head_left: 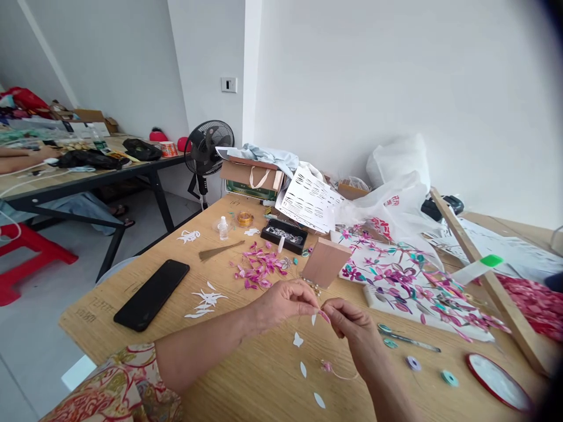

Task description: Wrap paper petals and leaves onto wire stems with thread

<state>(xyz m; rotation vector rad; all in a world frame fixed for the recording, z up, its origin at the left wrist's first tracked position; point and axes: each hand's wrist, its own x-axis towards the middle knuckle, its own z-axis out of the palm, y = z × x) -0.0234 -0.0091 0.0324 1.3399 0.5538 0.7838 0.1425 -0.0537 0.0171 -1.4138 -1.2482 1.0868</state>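
Left hand (285, 305) and right hand (352, 322) pinched narrow, fingertips meeting on a pink petal (324, 317) above the near table (246, 375), right of the loose pink pile (259, 266). Assessment: light, steady pressure at the petal's ends should limit creasing.

1. A light-brown wooden desk (255, 381), with pencil-like marks near its left corner.
2. Left side: a black phone (152, 295) lying flat, with a loose pile of white slivers (206, 301) just beside it.
3. Middle: scattered pink petals (259, 266), near a black tray (296, 247) and a small clear bottle (223, 230).
4. Near edge — spaced white cut-outs (303, 369).
5. Right side — a purple spool (413, 363), a teal spool (449, 378) and a red-rimmed round dish (468, 364).
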